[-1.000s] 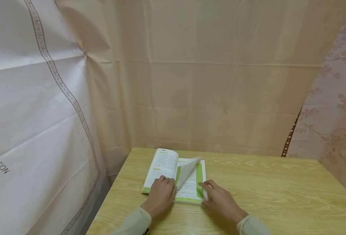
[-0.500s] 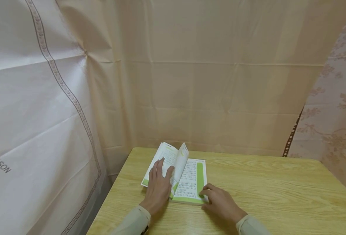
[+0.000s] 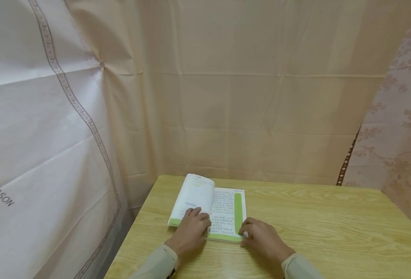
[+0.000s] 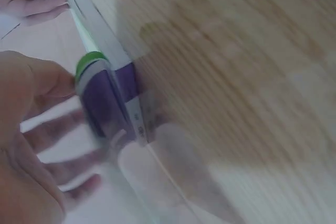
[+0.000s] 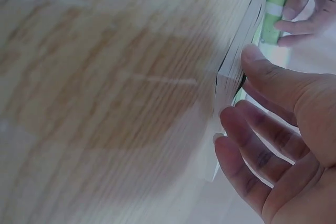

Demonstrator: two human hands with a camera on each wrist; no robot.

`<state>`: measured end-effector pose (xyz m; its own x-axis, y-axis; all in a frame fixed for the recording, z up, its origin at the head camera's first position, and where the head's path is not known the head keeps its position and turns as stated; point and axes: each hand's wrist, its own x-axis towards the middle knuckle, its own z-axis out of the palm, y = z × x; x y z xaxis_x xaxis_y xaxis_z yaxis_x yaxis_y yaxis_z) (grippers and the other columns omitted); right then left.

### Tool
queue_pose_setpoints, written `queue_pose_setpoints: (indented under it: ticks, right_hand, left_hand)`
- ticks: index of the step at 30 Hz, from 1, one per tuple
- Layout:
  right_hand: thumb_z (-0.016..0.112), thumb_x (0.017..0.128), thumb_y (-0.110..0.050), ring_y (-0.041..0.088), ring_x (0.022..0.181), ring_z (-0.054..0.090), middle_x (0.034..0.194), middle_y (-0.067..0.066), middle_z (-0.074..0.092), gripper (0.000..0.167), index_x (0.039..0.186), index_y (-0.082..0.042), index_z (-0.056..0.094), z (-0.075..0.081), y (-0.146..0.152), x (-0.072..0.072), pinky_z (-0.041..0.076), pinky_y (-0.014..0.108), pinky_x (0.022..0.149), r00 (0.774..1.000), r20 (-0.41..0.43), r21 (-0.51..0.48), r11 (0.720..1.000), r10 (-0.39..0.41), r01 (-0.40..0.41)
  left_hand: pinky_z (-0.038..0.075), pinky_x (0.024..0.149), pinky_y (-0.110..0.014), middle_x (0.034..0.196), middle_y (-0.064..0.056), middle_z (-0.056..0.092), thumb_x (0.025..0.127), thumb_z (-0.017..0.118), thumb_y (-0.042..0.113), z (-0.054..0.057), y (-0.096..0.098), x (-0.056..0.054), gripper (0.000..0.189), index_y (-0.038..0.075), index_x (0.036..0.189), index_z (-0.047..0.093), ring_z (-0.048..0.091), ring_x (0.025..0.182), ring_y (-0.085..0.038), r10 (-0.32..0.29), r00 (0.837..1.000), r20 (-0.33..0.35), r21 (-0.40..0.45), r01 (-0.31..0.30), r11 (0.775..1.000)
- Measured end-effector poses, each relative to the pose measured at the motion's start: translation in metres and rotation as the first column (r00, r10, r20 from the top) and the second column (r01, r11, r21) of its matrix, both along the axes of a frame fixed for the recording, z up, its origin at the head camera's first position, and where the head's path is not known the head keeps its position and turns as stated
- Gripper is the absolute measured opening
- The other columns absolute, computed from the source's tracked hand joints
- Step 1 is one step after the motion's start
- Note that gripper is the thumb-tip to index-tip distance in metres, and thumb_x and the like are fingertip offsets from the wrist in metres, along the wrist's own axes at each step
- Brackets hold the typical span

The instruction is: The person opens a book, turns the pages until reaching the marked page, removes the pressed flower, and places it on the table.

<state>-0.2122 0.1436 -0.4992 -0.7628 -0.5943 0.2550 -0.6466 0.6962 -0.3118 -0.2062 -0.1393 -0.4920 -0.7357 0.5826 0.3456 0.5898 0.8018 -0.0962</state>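
An open book (image 3: pixel 224 211) with printed pages and green page borders lies on the wooden table. Its left side (image 3: pixel 195 192) bulges up in a curve. My left hand (image 3: pixel 191 230) rests on the lower part of that side, and in the left wrist view its thumb (image 4: pixel 52 80) touches the curved bottom edge near the spine while the other fingers spread over the paper. At the lower right corner, my right hand (image 3: pixel 264 240) pinches the book's edge between thumb (image 5: pixel 262 66) and index finger. The index fingertip is partly hidden in the right wrist view.
The table (image 3: pixel 317 228) extends to the right of the book. A beige cloth (image 3: pixel 261 97) hangs behind its far edge. A white printed cloth (image 3: pixel 52 155) hangs at the left, a flowered one (image 3: pixel 397 143) at the right.
A lifted leaf has swung from the right side over to the left and now lies down there. My left hand reached up the left page, then drew back; the right hand slid slightly down to the corner.
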Motion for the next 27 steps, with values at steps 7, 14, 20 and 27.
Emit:
queue_pose_setpoints:
  ticks: [7,14,20,27]
  right_hand:
    - [0.083,0.086,-0.025,-0.001,0.077,0.056,0.096,-0.011,0.067,0.010,0.092,-0.017,0.081,0.003,0.002,-0.003,0.052,0.027,0.067,1.000,0.004,-0.011,1.000,0.021,-0.021]
    - [0.079,0.090,-0.019,-0.001,0.077,0.059,0.087,-0.016,0.066,0.004,0.087,-0.019,0.081,0.004,-0.001,-0.001,0.053,0.026,0.065,1.000,-0.014,-0.022,1.000,0.018,-0.019]
    - [0.081,0.089,-0.016,-0.005,0.071,0.052,0.085,-0.014,0.065,0.003,0.086,-0.017,0.080,0.004,-0.003,0.002,0.049,0.022,0.060,0.997,-0.071,-0.033,0.999,0.010,-0.013]
    - [0.081,0.088,-0.013,-0.006,0.067,0.047,0.083,-0.012,0.064,0.003,0.086,-0.015,0.080,0.007,-0.003,0.004,0.046,0.018,0.056,0.992,-0.125,-0.057,0.998,0.001,-0.009]
  left_hand:
    - [0.051,0.076,-0.040,0.092,0.002,0.065,0.091,0.074,0.020,0.005,0.001,0.000,0.003,0.017,0.088,0.074,0.055,0.077,-0.017,0.066,0.997,-0.038,-0.011,-0.067,0.998]
    - [0.046,0.106,-0.040,0.102,0.000,0.070,0.084,0.075,0.004,0.002,0.002,0.001,0.014,0.013,0.094,0.075,0.061,0.117,-0.024,-0.083,0.996,-0.013,0.025,0.083,0.996]
    - [0.051,0.095,-0.039,0.100,0.004,0.070,0.090,0.078,0.038,-0.001,0.003,0.006,0.021,0.018,0.092,0.075,0.060,0.108,-0.019,-0.083,0.996,-0.018,0.024,0.083,0.996]
    - [0.052,0.084,-0.033,0.099,0.007,0.069,0.084,0.074,0.062,-0.007,0.004,0.003,0.042,0.020,0.091,0.074,0.057,0.100,-0.014,-0.040,0.998,-0.043,-0.010,0.040,0.999]
